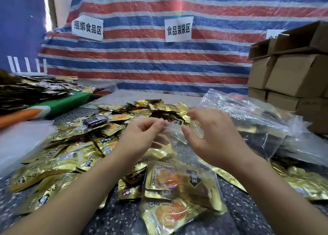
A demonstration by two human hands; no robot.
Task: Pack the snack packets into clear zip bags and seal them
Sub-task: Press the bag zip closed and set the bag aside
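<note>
Both hands work at the mouth of a thin, crinkled clear zip bag [174, 137] raised over the middle of the speckled dark table [124, 217]: the left hand [140, 137] pinches its top edge between curled fingertips and thumb, while the right hand [211, 137] holds the other side with fingers spread and bent. Glossy gold foil snack packets [71, 156] lie heaped across the table's left and middle. Filled clear bags [248, 121] lie toward the right edge, beside stacked brown cardboard boxes [292, 74].
</note>
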